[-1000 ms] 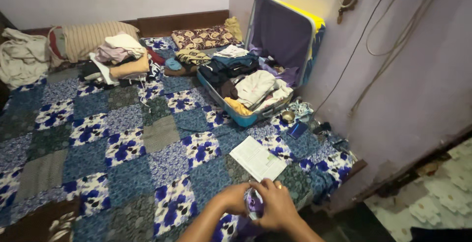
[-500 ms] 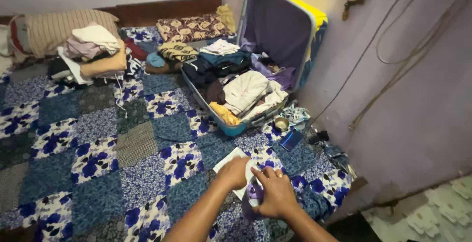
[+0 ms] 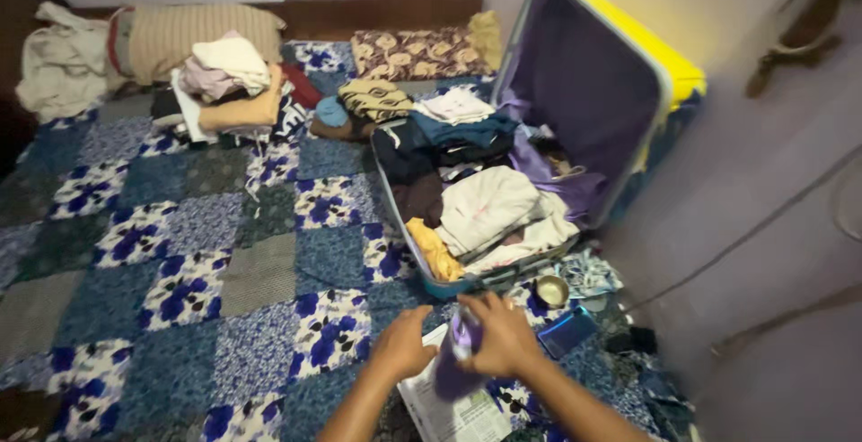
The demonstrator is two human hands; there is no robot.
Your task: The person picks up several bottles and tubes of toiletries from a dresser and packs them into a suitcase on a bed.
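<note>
Two bare hands work near the front edge of a bed covered with a blue floral patchwork quilt [image 3: 180, 280]. Toward the bed's far left corner lie a striped pillow [image 3: 193, 36] and a pale crumpled cloth [image 3: 58, 60], with a stack of folded clothes [image 3: 233, 83] just to their right. At the front edge, the left hand [image 3: 402, 345] hovers with its fingers loosely curled and open, just beside a small purple cloth [image 3: 456, 361] and above a white printed paper [image 3: 449, 411] lying on the quilt. The right hand [image 3: 505, 339] has its fingers closed around the purple cloth, holding it over the paper. Beyond the hands, an open blue suitcase [image 3: 431, 285] sits by the bed's right edge, packed with folded garments, its yellow-edged lid [image 3: 593, 92] raised against the wall. Just right of the right hand, a small round metal bowl [image 3: 550, 291] and a dark blue flat object [image 3: 567, 330] lie on the quilt near the right edge.
</note>
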